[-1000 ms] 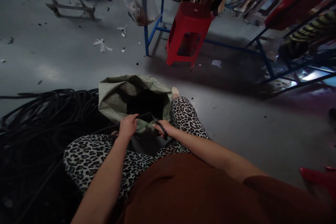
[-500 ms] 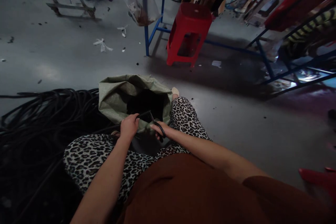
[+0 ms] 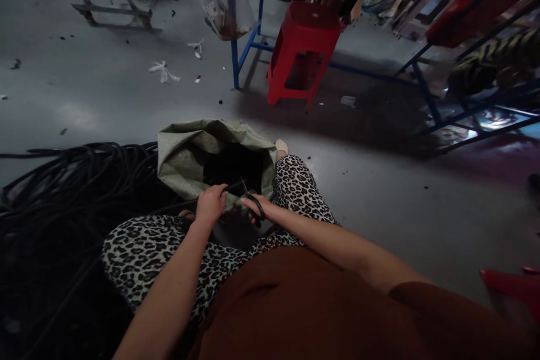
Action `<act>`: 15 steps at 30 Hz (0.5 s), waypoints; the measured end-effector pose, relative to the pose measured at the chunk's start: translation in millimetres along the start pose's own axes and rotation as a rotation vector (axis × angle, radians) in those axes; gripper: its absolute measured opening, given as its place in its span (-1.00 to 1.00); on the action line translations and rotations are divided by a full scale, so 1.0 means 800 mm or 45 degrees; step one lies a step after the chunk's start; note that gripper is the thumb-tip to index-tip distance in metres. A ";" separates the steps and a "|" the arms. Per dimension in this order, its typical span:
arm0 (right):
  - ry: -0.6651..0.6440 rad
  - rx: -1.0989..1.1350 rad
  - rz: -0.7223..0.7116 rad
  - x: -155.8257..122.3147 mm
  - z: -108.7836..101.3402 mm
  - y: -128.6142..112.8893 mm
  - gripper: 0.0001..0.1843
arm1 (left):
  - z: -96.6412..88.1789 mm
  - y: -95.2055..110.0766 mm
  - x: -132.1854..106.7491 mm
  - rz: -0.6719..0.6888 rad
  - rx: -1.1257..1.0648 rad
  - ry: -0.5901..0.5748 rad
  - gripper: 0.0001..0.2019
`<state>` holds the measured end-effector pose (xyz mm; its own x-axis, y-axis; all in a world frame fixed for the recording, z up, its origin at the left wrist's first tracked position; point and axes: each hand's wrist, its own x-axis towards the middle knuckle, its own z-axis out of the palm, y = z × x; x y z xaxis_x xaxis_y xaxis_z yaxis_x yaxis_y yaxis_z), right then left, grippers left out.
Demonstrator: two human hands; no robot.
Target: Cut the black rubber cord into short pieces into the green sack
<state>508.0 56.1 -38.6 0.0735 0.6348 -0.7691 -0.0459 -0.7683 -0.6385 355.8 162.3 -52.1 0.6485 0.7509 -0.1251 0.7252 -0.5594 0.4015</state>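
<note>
Between my knees stands a green woven sack (image 3: 179, 160), its mouth spread wide and its inside dark. My left hand (image 3: 211, 202) is closed around a black rubber strip (image 3: 231, 186), whose short end pokes out over the sack's opening. Black-handled scissors (image 3: 256, 206) are in my right hand (image 3: 258, 207), at the near rim of the sack. Their blades point up and left, close to the strip's end. Whether the blades touch the strip, I cannot tell. A large heap of black strips (image 3: 105, 180) lies on the floor to the left, reaching up to the sack.
A red plastic stool (image 3: 306, 50) stands ahead, beside a blue metal table frame (image 3: 235, 62) with a clear plastic bag (image 3: 230, 11) hanging on it. Scraps such as a white plastic strip (image 3: 163, 71) litter the grey floor. Part of another red object (image 3: 510, 287) shows at lower right.
My left hand has shifted slightly right toward the scissors, and less of the black strip sticks out past its fingers. The right hand with the scissors is almost unmoved.
</note>
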 end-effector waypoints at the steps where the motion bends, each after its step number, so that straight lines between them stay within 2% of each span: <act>1: 0.003 0.001 0.004 0.000 0.000 -0.001 -0.70 | 0.001 -0.001 0.000 -0.001 -0.001 0.000 -0.66; 15: -0.010 0.022 -0.003 0.004 -0.001 0.003 -0.73 | 0.005 -0.008 0.000 0.060 -0.040 -0.033 -0.67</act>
<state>508.8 56.4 -42.5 0.0661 0.6372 -0.7679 -0.0629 -0.7654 -0.6405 352.5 164.5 -58.1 0.6880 0.7143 -0.1286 0.6861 -0.5824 0.4360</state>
